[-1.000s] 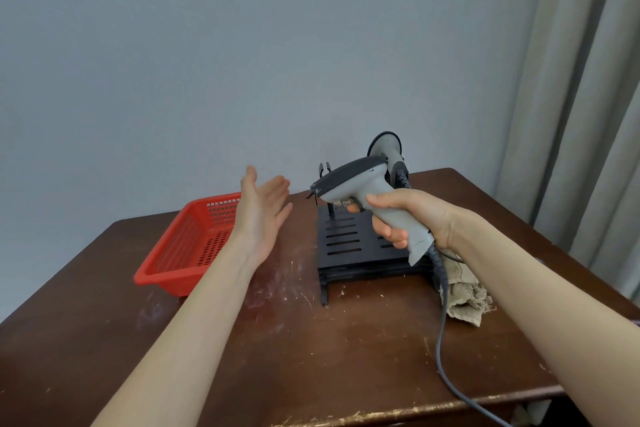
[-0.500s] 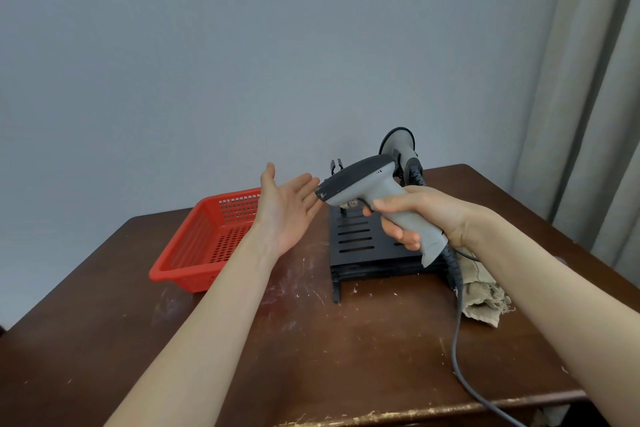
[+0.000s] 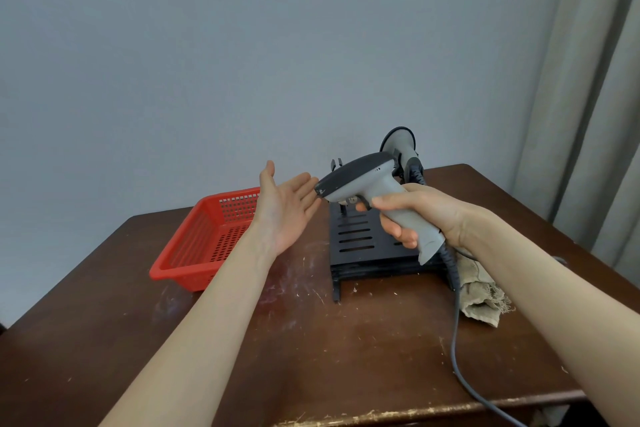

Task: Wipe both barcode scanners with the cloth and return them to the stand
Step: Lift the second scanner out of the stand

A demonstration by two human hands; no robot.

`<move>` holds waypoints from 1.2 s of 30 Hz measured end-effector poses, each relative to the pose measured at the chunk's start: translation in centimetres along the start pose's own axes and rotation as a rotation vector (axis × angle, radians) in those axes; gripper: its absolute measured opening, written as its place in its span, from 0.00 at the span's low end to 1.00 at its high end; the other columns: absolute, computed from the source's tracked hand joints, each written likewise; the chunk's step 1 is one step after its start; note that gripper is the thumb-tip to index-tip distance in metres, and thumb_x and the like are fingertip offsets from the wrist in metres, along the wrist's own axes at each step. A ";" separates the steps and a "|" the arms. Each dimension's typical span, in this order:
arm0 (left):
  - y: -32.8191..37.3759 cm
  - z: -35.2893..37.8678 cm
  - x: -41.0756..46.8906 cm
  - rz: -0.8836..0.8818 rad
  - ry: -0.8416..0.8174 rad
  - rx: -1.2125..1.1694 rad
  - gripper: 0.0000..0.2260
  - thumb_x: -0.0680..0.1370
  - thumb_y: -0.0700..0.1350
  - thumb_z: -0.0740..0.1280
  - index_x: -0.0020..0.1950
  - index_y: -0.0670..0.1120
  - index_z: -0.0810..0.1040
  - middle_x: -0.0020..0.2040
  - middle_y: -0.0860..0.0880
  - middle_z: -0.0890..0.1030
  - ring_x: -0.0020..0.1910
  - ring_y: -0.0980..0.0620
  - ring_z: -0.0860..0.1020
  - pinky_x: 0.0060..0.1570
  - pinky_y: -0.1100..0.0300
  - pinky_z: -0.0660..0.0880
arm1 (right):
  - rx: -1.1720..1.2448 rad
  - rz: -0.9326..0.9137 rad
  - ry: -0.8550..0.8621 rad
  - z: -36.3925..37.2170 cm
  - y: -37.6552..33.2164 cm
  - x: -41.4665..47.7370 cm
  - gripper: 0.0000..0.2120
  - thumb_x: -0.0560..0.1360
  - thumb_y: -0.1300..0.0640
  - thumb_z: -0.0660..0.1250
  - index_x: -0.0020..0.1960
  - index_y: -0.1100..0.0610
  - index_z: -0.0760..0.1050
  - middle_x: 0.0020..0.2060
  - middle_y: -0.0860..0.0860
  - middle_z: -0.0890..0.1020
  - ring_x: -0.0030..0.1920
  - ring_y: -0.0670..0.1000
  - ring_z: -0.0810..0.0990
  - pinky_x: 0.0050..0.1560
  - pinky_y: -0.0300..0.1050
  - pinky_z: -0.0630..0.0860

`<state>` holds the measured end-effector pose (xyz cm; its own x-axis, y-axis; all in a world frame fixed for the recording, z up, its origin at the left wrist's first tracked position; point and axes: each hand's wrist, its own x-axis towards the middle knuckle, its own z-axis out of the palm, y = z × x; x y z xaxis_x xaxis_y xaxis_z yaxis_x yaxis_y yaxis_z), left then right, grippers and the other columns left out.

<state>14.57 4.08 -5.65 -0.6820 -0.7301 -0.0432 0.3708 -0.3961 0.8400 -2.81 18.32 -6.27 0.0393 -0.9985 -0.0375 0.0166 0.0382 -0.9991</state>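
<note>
My right hand [image 3: 420,213] grips the handle of a grey barcode scanner [image 3: 360,180] with a dark top, held above the black slotted stand [image 3: 356,241]; its nose points left. My left hand [image 3: 285,206] is open, palm up, its fingertips almost touching the scanner's nose. A second grey scanner [image 3: 401,142] stands at the back of the stand, partly hidden behind the held one. A beige cloth [image 3: 481,298] lies crumpled on the table to the right of the stand, partly under my right forearm. The held scanner's grey cable [image 3: 455,343] hangs down to the table's front edge.
A red perforated basket [image 3: 204,246] sits at the back left of the brown wooden table [image 3: 311,357]. A grey wall stands behind, and curtains [image 3: 599,114] hang at the right. The table's front edge is worn.
My left hand has moved right, closer to the scanner's nose. The view has shifted slightly; my right hand keeps its grip on the scanner.
</note>
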 end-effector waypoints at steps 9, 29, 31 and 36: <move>0.0 -0.5 0.3 -0.025 -0.019 -0.021 0.37 0.79 0.65 0.49 0.75 0.36 0.56 0.75 0.38 0.63 0.72 0.43 0.66 0.73 0.50 0.60 | -0.034 -0.002 -0.003 0.4 -0.2 -0.2 0.19 0.70 0.51 0.68 0.56 0.62 0.76 0.26 0.54 0.73 0.20 0.48 0.67 0.23 0.39 0.68; 0.3 -0.1 -0.5 -0.046 -0.024 -0.036 0.37 0.79 0.65 0.48 0.75 0.36 0.56 0.75 0.38 0.61 0.73 0.43 0.64 0.73 0.49 0.60 | -0.060 0.025 -0.031 0.5 -0.3 -0.3 0.16 0.71 0.52 0.68 0.53 0.62 0.76 0.25 0.53 0.72 0.19 0.48 0.67 0.22 0.39 0.69; 0.4 -0.1 -0.6 -0.046 -0.018 -0.040 0.37 0.79 0.65 0.48 0.75 0.36 0.57 0.75 0.38 0.62 0.73 0.43 0.65 0.73 0.50 0.60 | -0.050 0.025 -0.031 0.5 -0.2 -0.2 0.17 0.70 0.51 0.68 0.54 0.62 0.76 0.25 0.54 0.72 0.19 0.48 0.67 0.22 0.39 0.69; 0.3 -0.1 -0.9 -0.047 -0.012 -0.037 0.37 0.79 0.65 0.48 0.75 0.36 0.56 0.75 0.38 0.61 0.73 0.43 0.64 0.73 0.49 0.60 | -0.024 0.031 -0.043 0.5 0.0 0.0 0.20 0.70 0.50 0.68 0.56 0.62 0.77 0.25 0.54 0.71 0.19 0.47 0.67 0.21 0.38 0.68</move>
<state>15.33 4.57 -5.40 -0.7068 -0.7034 -0.0751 0.3613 -0.4503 0.8165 -2.32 18.36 -6.30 0.0820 -0.9943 -0.0683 -0.0092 0.0678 -0.9977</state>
